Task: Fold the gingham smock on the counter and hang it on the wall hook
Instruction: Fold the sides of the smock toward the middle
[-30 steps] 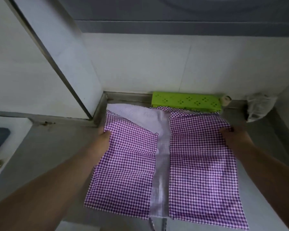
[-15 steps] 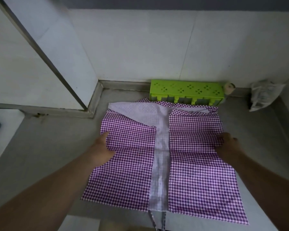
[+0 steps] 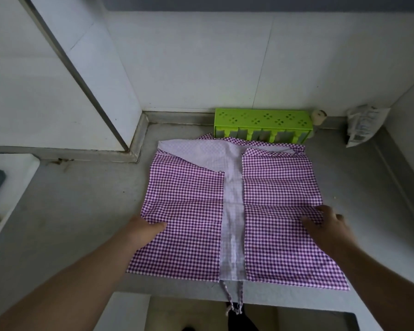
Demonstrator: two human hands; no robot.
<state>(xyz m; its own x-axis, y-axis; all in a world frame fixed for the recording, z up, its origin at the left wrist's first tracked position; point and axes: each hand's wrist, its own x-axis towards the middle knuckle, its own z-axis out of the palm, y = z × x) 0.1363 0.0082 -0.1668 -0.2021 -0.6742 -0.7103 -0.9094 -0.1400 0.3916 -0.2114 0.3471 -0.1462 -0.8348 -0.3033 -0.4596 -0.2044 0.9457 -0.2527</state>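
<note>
Counter (image 3: 77, 211): we see a grey, dull slab filling the corner, with a raised grey lip along the far and right edges; a few small marks sit near the left lip.
Walls (image 3: 201, 63): pale tiles with thin seams rise behind the counter; at left a white panel with a dark metal edge juts toward us.
Smock (image 3: 191, 211): purple-and-white gingham, lying flat on the counter with both side flaps folded in, a pale strip of its inside showing down the middle. Its near hem reaches the counter's near edge and two ties (image 3: 234, 304) dangle over it.
Left hand (image 3: 146, 229): we see it grip the smock's left edge about midway, thumb on top of the cloth, fingers tucked under.
Right hand (image 3: 325, 225): it pinches the smock's right edge at the same level, thumb on top, fingers curled round the fold.
Rack (image 3: 263, 124): bright green plastic, punched with clover holes, standing against the far wall, just beyond the smock's collar.
Bag (image 3: 363, 125): a crumpled clear packet leaning in the far right corner.
White unit (image 3: 12, 182): at left, beside the counter.
</note>
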